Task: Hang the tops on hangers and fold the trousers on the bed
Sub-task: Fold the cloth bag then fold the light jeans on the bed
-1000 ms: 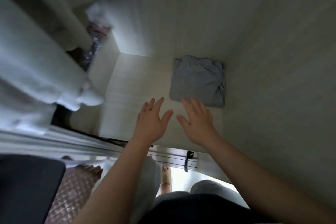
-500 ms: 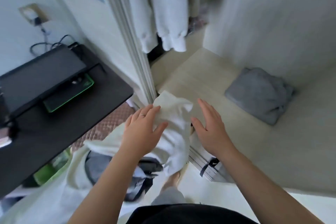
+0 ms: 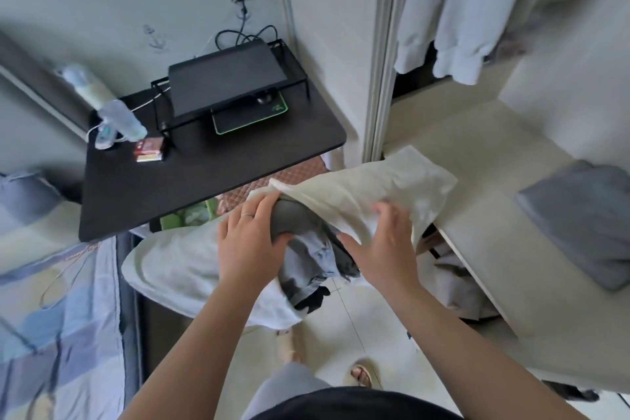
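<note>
Head view: black desk (image 3: 204, 187) stands just behind clothes pile (image 3: 306, 256).

A cream garment (image 3: 361, 187) covers a grey bundle (image 3: 306, 249); black desk (image 3: 204, 187) at eleven o'clock; blue-checked bedding (image 3: 51, 317) at eight.
</note>
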Demonstrator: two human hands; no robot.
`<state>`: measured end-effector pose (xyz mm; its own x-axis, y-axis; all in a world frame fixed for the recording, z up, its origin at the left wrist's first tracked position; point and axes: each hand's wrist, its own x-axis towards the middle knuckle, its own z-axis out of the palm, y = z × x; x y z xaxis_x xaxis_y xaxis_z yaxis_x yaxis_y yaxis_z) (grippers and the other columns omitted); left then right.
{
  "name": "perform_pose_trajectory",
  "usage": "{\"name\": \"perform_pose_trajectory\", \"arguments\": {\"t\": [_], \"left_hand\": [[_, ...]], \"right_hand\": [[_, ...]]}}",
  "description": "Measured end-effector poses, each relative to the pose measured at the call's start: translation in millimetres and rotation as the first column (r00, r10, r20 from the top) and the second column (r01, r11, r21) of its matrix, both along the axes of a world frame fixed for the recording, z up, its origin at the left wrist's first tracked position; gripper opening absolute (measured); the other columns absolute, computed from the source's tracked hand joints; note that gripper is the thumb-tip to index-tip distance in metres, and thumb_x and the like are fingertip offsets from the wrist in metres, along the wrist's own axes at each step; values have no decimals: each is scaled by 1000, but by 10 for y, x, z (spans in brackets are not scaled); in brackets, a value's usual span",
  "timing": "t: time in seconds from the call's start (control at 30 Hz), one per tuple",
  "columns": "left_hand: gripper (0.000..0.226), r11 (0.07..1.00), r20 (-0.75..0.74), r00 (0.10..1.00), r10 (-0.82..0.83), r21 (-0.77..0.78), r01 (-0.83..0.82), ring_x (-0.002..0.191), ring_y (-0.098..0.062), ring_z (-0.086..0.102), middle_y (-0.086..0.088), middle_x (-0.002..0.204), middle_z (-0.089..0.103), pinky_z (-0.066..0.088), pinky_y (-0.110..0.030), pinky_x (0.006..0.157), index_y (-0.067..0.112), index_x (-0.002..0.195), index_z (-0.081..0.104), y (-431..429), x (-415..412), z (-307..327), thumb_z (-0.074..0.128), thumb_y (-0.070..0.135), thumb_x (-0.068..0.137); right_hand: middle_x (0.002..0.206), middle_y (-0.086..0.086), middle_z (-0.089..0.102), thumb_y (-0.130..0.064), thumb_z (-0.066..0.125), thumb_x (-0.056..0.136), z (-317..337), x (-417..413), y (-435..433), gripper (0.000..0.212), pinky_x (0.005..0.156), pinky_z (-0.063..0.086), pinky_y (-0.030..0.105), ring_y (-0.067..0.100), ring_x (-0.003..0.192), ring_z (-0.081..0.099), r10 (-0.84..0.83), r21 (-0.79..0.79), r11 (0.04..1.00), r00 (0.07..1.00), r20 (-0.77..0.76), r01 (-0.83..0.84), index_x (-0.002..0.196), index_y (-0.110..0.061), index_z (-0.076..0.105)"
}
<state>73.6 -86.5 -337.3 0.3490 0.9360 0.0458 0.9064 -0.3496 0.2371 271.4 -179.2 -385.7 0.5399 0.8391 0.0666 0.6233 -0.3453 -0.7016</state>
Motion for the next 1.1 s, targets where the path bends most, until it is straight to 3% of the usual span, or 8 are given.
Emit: {"name": "perform_pose_trajectory", "arguments": {"t": [0.1, 0.3, 0.43, 0.57, 0.67, 0.77, 1.0, 1.1], "left_hand": [[72, 993, 84, 991, 99, 57, -104, 129, -30, 45, 3, 148, 47, 32, -47, 111, 27, 143, 45, -114, -106, -107, 75, 24, 78], [71, 989, 231, 971, 67, 113, -96, 123, -30, 43, -2, 142, 50, 30, -50, 112, 19, 139, 50, -149, -236, -235, 65, 6, 71], [63, 998, 368, 930, 10, 48, -30, 125, -28, 47, -4, 137, 56, 30, -39, 112, 14, 132, 56, -115, -338, -169, 44, 1, 71], [44, 997, 439, 896, 67, -5, -72, 105, -27, 62, -5, 120, 68, 48, -31, 85, 13, 124, 64, -15, -592, 48, 48, -7, 88], [34, 986, 397, 908, 133, 42, -162, 91, -29, 65, -1, 102, 73, 50, -37, 65, 25, 117, 67, 74, -818, 199, 51, 5, 94], [34, 976, 476, 861, 177, 31, -217, 94, -23, 63, 6, 100, 71, 50, -37, 69, 27, 113, 67, 80, -1055, 405, 49, 5, 94], [30, 933, 735, 632, 245, -1, -360, 67, -7, 57, 12, 72, 63, 44, -29, 65, 27, 107, 70, 133, -2050, 898, 51, 5, 96], [36, 901, 793, 541, 281, -22, -434, 55, -10, 49, 6, 62, 57, 38, -24, 55, 32, 102, 69, 69, -2576, 1093, 50, 2, 94]], "right_hand": [[106, 3, 44, -54, 79, 75, -42, -91, 129, 58, 63, 40, 34, 25, 93, 47, -29, -4, 1000, 990, 135, 30, 102, -15, 46], [100, 5, 49, -25, 67, 90, -193, -108, 209, 14, 60, 39, 30, 29, 87, 55, -56, -23, 998, 968, 245, 63, 85, -13, 61], [90, 2, 49, -12, 59, 90, -137, -98, 101, 17, 55, 45, 39, 27, 79, 50, -81, 77, 995, 978, 191, 67, 76, -12, 51], [77, 0, 44, -10, 47, 88, 241, -162, 33, 18, 57, 40, 42, 24, 72, 40, -113, 296, 953, 985, 131, 70, 72, -10, 40], [73, 1, 41, -8, 44, 87, 705, -308, 148, 15, 58, 32, 33, 23, 66, 37, -25, 401, 916, 997, 69, -5, 72, -4, 42], [65, -1, 40, -9, 43, 87, 1200, -511, 284, 16, 57, 31, 27, 15, 61, 38, 72, 443, 891, 995, 73, -97, 72, -4, 44], [61, 9, 45, -8, 44, 88, 2270, -1552, 586, 19, 57, 37, 38, 27, 61, 45, 387, 483, 798, 921, 47, -360, 71, -2, 45], [61, 7, 45, -7, 46, 89, 2555, -2174, 685, 20, 58, 37, 28, 15, 61, 43, 515, 539, 725, 857, -11, -429, 72, 4, 47]]}}
